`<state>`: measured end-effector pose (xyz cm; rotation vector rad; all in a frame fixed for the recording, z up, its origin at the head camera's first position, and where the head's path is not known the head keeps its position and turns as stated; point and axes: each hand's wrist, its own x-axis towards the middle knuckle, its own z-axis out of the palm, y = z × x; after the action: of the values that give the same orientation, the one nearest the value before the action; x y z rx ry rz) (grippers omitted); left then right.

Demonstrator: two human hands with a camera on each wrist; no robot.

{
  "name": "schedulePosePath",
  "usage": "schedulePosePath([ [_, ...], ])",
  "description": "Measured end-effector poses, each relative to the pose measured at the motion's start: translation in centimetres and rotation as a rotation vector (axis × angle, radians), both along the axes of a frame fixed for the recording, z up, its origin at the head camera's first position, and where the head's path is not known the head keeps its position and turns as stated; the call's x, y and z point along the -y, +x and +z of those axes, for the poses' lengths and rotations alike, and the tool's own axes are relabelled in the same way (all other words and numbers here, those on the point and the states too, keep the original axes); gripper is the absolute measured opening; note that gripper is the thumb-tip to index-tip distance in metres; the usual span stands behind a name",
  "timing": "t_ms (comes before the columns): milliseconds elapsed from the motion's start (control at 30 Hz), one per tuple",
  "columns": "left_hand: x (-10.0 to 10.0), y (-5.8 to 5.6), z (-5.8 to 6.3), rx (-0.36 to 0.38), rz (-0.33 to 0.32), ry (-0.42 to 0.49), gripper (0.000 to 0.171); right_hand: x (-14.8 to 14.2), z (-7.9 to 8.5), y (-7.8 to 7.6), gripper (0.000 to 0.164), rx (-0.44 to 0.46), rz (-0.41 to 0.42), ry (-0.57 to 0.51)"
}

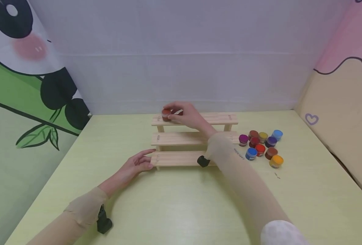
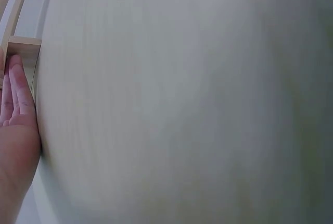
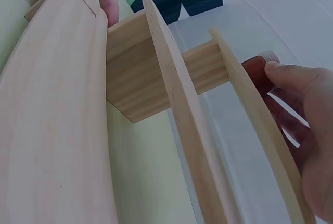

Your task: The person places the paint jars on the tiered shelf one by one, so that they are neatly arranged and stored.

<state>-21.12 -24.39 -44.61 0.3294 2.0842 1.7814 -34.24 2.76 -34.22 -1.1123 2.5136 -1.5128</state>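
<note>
A three-tier wooden stand [image 1: 181,139] stands on the table. At the left end of its top tier, my right hand [image 1: 187,115] pinches a small brown-red paint jar [image 1: 166,115] between thumb and fingers. The right wrist view shows the same jar [image 3: 257,73] beside the top board, its lower part hidden by that board. A dark red patch shows behind the right fingers; what it is I cannot tell. My left hand [image 1: 136,166] holds the left end of the bottom tier, thumb at the front edge and fingers at the back. In the left wrist view those fingers [image 2: 20,86] reach under the wood.
Right of the stand is a group of several small paint jars, among them a purple one [image 1: 243,140], a blue one [image 1: 251,153] and an orange-yellow one [image 1: 276,161]. Behind the table [image 1: 174,211] hangs a pale cloth backdrop [image 1: 181,68], with printed cloth at both sides.
</note>
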Motion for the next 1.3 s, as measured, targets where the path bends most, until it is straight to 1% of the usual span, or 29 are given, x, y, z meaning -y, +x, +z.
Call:
schedulePosePath([
  [267,0.05,0.08,0.06,-0.002,-0.003,0.001,0.064,-0.12,-0.32,0.27,0.036,0.038,0.021,-0.024],
  [500,0.1,0.07,0.04,-0.003,0.0,0.007,0.065,0.05,-0.53,0.15,0.036,0.043,0.036,-0.026],
  [833,0.28,0.09,-0.1,0.002,0.004,-0.001,0.065,0.16,-0.31,0.24,0.036,0.045,0.043,-0.013],
  [1067,0.48,0.23,-0.19,0.0,0.007,0.002,0.066,0.24,-0.38,0.06,0.038,0.054,0.064,-0.001],
  [1300,0.14,-0.03,-0.16,0.003,-0.004,-0.009,0.064,-0.36,-0.18,0.12,0.039,0.074,0.074,-0.006],
])
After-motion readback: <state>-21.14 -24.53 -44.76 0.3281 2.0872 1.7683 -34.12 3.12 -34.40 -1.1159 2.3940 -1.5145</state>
